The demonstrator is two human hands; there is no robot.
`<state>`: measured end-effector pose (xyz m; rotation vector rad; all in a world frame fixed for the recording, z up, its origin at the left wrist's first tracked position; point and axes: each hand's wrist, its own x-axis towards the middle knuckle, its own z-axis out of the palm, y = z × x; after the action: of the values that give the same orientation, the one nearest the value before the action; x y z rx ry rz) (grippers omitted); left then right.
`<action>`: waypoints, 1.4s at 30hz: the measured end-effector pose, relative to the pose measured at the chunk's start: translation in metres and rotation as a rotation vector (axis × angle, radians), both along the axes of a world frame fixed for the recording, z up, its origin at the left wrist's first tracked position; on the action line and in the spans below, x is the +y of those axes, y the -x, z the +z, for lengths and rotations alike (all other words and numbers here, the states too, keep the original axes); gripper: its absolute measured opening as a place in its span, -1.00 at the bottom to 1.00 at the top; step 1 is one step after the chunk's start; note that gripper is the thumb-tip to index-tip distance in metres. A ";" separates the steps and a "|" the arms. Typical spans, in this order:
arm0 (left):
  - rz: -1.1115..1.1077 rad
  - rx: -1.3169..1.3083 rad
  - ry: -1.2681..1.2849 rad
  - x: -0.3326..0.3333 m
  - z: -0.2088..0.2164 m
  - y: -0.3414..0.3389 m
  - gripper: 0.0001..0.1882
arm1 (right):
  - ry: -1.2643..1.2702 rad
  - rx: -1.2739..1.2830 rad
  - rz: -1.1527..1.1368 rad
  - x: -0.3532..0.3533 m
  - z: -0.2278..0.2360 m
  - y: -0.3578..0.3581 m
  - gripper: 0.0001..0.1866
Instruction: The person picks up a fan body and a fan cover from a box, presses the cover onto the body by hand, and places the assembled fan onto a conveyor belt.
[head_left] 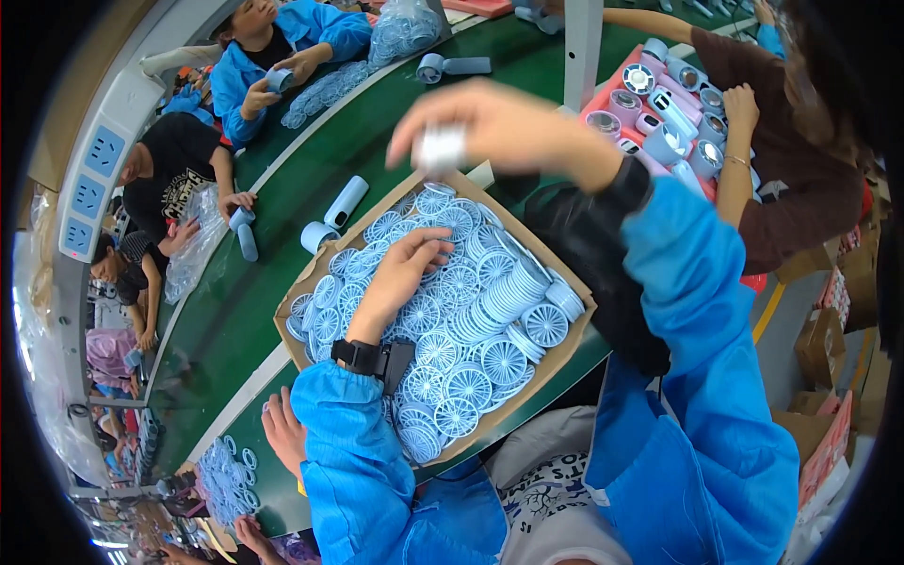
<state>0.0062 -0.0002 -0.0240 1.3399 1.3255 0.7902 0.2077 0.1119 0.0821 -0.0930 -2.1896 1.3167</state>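
Note:
An open cardboard box [556, 363] full of round light-blue fan grilles [504, 361] sits before me, some of them stacked in a row. My left hand [403, 273] reaches into it, fingers loosely bent and a little apart, their tips on the grilles. Above the far edge of the box, my right hand [499, 127] is smeared by motion. A small whitish part [441, 149] is held in its fingers, too blurred to name more exactly. Just beyond the box's far left side, a light-blue handheld fan [347, 201] lies on the green belt.
More fans rest on the green belt [282, 273], including a blue one [452, 66] farther off. At right, a pink tray [603, 94] holds several fans near a co-worker's arm. Loose blue rings [226, 480] lie lower left, by another person's hand [282, 428]. Co-workers sit across the belt.

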 end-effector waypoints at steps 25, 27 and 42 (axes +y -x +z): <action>-0.008 0.023 0.009 0.002 0.005 0.002 -0.71 | 0.160 -0.913 -0.511 0.288 -0.093 0.031 -0.57; -0.015 -0.006 0.000 0.005 0.003 0.001 -0.69 | 0.193 -0.866 -0.449 0.268 -0.057 0.016 -0.58; 0.420 -0.565 -0.344 -0.009 0.025 0.002 -0.07 | -0.241 -0.728 0.045 -0.045 -0.037 0.025 -0.44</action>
<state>0.0039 -0.0095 0.0008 0.9797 1.0438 1.6109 0.1831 0.0668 0.0446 -0.4993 -2.9522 1.1372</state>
